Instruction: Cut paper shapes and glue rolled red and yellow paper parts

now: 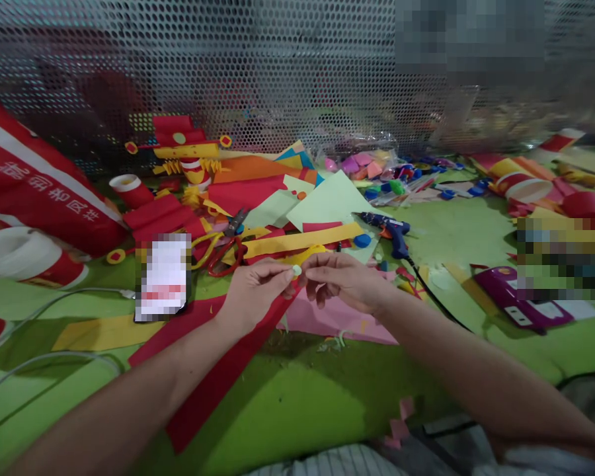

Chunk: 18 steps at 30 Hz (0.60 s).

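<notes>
Near the middle of the view, my left hand [258,291] pinches a small pale green piece [296,270] between thumb and forefinger. Just to its right is my right hand [340,279], its thumb and forefinger drawn together beside the piece; whether anything is between them is too small to tell. Below both hands lie a red paper strip [228,370] and a pink sheet [337,317]. Scissors with red and yellow handles [228,248] rest behind my left hand. A blue glue gun [389,228] lies beyond my right hand.
A blurred phone [163,277] and a white cable [59,297] lie at left, near a large cup [64,264] and a red bag [34,172]. Colored paper [334,201] is piled behind. A purple device [520,297] sits at right, before a perforated metal screen [277,66].
</notes>
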Each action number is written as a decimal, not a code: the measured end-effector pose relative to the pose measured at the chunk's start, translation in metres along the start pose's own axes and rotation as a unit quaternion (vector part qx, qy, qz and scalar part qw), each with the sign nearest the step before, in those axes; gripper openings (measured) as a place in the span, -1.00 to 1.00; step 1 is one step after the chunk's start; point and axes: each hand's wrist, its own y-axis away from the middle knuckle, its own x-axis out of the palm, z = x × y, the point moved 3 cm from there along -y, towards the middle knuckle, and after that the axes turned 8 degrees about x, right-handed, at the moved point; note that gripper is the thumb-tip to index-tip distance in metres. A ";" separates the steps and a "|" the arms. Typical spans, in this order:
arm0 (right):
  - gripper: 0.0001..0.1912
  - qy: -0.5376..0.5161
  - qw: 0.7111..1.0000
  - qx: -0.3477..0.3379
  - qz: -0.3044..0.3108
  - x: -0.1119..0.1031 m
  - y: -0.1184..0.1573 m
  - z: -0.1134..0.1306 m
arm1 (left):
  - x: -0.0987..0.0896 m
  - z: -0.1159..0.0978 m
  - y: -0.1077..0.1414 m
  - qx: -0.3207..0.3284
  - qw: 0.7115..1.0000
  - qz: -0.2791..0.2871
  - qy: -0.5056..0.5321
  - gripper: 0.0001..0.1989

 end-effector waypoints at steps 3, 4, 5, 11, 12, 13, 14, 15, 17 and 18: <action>-0.77 -0.029 1.000 0.003 0.005 -0.001 -0.001 -0.002 | 0.001 0.001 -0.001 0.004 1.000 0.010 -0.013 -0.92; -0.76 -0.034 0.999 0.001 0.003 -0.001 -0.002 -0.003 | 0.001 0.000 -0.001 0.007 1.000 0.013 -0.019 -0.92; -0.76 -0.038 0.999 -0.001 0.000 -0.001 -0.003 -0.003 | 0.002 0.000 -0.001 0.011 1.000 0.017 -0.023 -0.91; -0.74 -0.046 0.999 -0.028 -0.008 -0.001 -0.006 -0.008 | 0.003 0.000 0.001 0.018 0.999 0.027 -0.036 -0.90; -0.74 -0.048 0.998 -0.032 -0.013 -0.001 -0.006 -0.009 | 0.003 0.000 0.001 0.016 0.999 0.027 -0.040 -0.89; -0.74 -0.050 0.998 -0.036 -0.019 -0.001 -0.006 -0.009 | 0.003 0.000 0.001 0.014 0.999 0.027 -0.043 -0.89; -0.73 -0.050 0.998 -0.040 -0.026 0.000 -0.005 -0.010 | 0.003 0.000 0.002 0.012 0.998 0.028 -0.047 -0.88; -0.73 -0.049 0.997 -0.045 -0.033 0.001 -0.005 -0.010 | 0.004 0.000 0.002 0.010 0.998 0.027 -0.052 -0.88; -0.73 -0.043 0.996 -0.056 -0.052 0.002 -0.005 -0.009 | 0.004 -0.001 0.002 0.004 0.998 0.028 -0.059 -0.87; -0.73 -0.039 0.995 -0.061 -0.062 0.002 -0.005 -0.009 | 0.004 0.000 0.002 0.000 0.998 0.030 -0.059 -0.87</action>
